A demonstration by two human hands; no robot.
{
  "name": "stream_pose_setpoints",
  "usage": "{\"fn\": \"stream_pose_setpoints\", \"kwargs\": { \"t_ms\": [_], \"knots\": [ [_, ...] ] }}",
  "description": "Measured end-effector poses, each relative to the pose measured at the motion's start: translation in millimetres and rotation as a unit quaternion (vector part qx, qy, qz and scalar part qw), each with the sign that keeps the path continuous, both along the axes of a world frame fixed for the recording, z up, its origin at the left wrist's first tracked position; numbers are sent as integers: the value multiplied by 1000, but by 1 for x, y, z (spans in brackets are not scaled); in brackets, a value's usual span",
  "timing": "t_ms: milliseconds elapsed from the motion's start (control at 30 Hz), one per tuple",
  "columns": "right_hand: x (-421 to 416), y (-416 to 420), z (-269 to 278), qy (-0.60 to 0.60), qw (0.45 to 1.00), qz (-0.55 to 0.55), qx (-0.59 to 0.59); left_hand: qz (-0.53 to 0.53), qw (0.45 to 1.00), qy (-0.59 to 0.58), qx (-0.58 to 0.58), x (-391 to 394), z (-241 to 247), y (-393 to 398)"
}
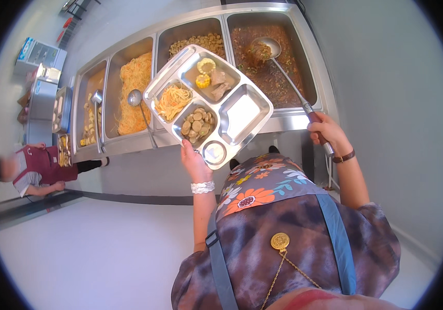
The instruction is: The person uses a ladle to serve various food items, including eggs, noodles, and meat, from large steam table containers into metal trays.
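My left hand (195, 161) grips the near edge of a compartmented stainless steel tray (221, 130). Corn pieces with meat chunks (220, 84), orange and pale shreds (173, 101) and round brown slices (197, 123) lie in three of its compartments; the large right compartment (240, 110) and the small round one hold no food. My right hand (328, 133) is closed around the handle of a ladle (289, 75). The ladle's bowl, with some brown food in it, rests over the right-hand pan of reddish-brown saucy food (279, 91), to the right of the tray.
The steel serving counter (291, 123) runs leftward with pans of sliced food (209, 40), shreds (136, 77) and corn (88, 133). Two more ladles (135, 97) lie in the left pans. A person in a maroon apron (48, 162) stands at the far left. A wall rises at right.
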State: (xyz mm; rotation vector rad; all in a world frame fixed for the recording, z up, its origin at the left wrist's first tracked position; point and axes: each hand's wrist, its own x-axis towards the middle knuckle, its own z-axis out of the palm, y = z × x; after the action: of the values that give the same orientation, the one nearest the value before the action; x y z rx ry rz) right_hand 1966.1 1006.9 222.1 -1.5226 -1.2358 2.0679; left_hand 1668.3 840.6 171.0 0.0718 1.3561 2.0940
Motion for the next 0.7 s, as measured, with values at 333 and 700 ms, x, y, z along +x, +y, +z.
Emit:
{"fn": "stream_pose_setpoints", "kwargs": {
  "t_ms": [333, 700],
  "knots": [
    [33, 71, 5, 30, 999, 29, 33, 47, 999, -1, -14, 41, -68, 54],
    [83, 75, 45, 24, 998, -19, 61, 76, 994, 21, -75, 41, -113, 73]
  ]
}}
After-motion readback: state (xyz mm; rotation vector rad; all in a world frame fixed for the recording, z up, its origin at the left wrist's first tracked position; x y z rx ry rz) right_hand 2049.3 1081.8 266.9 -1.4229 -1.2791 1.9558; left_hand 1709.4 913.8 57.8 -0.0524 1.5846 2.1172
